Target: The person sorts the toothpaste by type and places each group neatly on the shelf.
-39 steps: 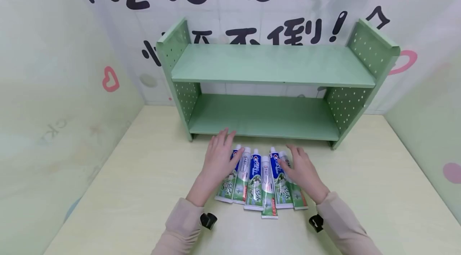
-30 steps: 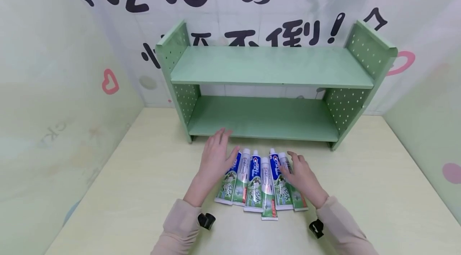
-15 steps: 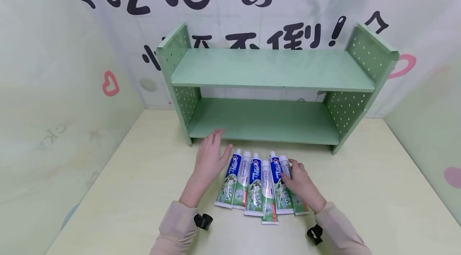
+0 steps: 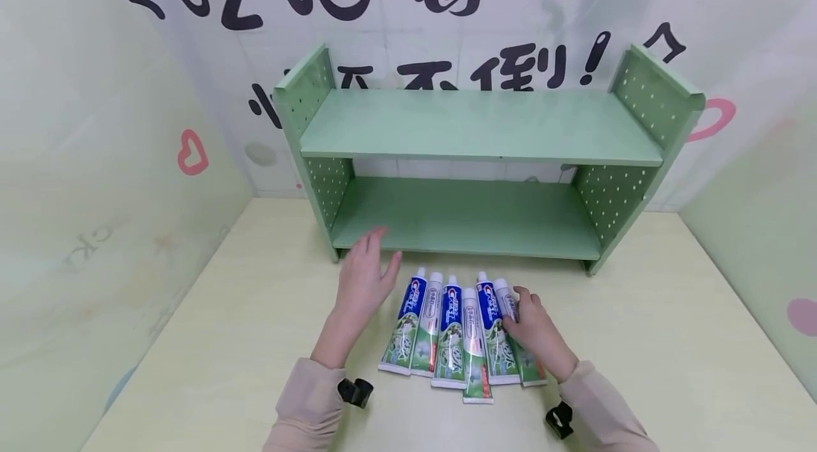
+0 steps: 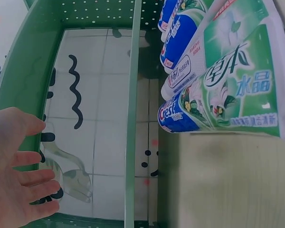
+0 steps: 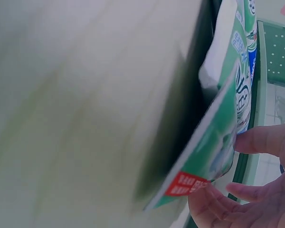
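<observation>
Several toothpaste tubes lie side by side on the table, caps toward the shelf. My right hand [image 4: 539,328] is at the rightmost white-and-green toothpaste tube [image 4: 528,365]; in the right wrist view its thumb and fingers hold that tube [image 6: 213,152] from both sides. My left hand [image 4: 360,282] hovers left of the row, holding nothing, its fingers spread in the left wrist view. Nearest to it is the leftmost blue-and-green Crest tube [image 4: 406,328], apart from the fingers. Between lie more tubes, among them a blue Crest tube [image 4: 452,338] and a white-and-green tube [image 4: 474,349].
A green two-tier shelf [image 4: 479,125] with perforated side panels stands behind the tubes, its lower board [image 4: 466,214] just beyond them. The pale wooden table [image 4: 242,338] extends to both sides. A wall with large black lettering rises at the back.
My left hand has moved left, away from the leftmost tube, which now shows fully. My right hand has settled lower, its fingers closing on the rightmost tube. The tubes keep their arrangement.
</observation>
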`<state>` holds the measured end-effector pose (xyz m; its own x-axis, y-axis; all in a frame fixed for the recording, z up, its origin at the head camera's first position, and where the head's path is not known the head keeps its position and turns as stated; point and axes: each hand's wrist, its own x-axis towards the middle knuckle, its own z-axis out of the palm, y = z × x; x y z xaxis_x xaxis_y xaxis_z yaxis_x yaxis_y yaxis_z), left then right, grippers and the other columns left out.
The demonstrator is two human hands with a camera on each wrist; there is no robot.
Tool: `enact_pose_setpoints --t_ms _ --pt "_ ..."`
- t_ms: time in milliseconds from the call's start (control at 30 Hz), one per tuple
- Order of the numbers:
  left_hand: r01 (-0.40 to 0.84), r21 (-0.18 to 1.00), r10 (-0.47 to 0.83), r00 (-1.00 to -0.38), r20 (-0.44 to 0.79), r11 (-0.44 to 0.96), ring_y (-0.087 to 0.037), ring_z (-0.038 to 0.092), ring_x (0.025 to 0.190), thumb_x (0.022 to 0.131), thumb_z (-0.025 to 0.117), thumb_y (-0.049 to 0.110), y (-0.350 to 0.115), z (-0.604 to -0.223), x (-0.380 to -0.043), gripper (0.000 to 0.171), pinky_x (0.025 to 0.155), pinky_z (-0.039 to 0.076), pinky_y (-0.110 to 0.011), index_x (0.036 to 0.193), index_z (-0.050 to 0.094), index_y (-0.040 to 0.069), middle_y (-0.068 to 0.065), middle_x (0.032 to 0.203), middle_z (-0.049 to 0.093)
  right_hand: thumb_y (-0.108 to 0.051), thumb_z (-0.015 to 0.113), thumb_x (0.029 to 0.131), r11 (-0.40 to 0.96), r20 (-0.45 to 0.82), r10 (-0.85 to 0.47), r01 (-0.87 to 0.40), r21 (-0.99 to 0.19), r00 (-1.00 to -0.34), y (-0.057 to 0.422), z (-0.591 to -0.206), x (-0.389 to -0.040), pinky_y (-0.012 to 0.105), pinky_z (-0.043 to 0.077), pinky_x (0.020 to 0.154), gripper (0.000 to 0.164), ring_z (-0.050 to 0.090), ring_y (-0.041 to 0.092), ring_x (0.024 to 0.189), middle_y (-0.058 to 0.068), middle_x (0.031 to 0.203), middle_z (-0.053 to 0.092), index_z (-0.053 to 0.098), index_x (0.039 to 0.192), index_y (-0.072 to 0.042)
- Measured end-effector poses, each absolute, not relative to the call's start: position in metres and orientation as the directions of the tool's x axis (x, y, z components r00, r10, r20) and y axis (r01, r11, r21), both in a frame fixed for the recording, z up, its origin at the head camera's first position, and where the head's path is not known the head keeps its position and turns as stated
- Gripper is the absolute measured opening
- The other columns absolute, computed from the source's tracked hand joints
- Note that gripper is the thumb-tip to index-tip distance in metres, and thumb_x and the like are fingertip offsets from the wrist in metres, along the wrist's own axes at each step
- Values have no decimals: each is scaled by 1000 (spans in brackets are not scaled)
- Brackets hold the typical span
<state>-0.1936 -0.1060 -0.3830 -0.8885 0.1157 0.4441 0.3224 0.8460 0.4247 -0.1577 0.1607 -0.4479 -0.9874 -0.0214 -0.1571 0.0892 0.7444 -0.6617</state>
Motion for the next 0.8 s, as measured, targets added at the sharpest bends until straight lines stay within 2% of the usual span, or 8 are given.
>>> enact_pose_setpoints --t_ms 167,400,633,700,800 --pt "338 419 108 -868 484 843 -37 54 111 88 57 22 -111 -380 -197 46 97 45 -46 125 46 -4 -23 122 55 -10 57 85 739 -173 -14 106 -665 -985 161 -447 -156 32 55 61 63 57 26 80 32 110 46 26 134 13" --pt "308 463 41 -865 501 831 -37 58 104 88 57 20 -122 -375 -202 46 83 54 -43 125 46 -6 -25 120 55 -13 60 84 750 -188 -14 114 -652 -982 164 -444 -155 36 55 62 64 57 27 80 32 108 49 29 131 16" --pt "253 490 -19 -875 484 834 -36 59 99 89 56 23 -134 -374 -209 47 67 55 -41 126 45 -3 -24 119 55 -14 60 83 755 -190 -11 116 -645 -982 164 -445 -156 33 54 59 61 56 24 76 29 102 51 34 127 18" --pt "245 511 -36 -878 478 824 -36 58 99 89 56 23 -138 -374 -211 47 69 55 -42 127 44 -3 -24 120 54 -13 60 83 750 -199 -10 124 -650 -980 164 -445 -156 30 53 56 54 56 22 73 26 98 52 39 122 18" --pt "231 569 -74 -884 462 789 -36 56 106 90 54 23 -144 -375 -213 47 79 53 -45 127 42 -3 -23 122 52 -12 60 83 735 -215 -5 142 -663 -977 163 -445 -155 26 52 51 44 54 20 68 22 91 52 45 112 17"
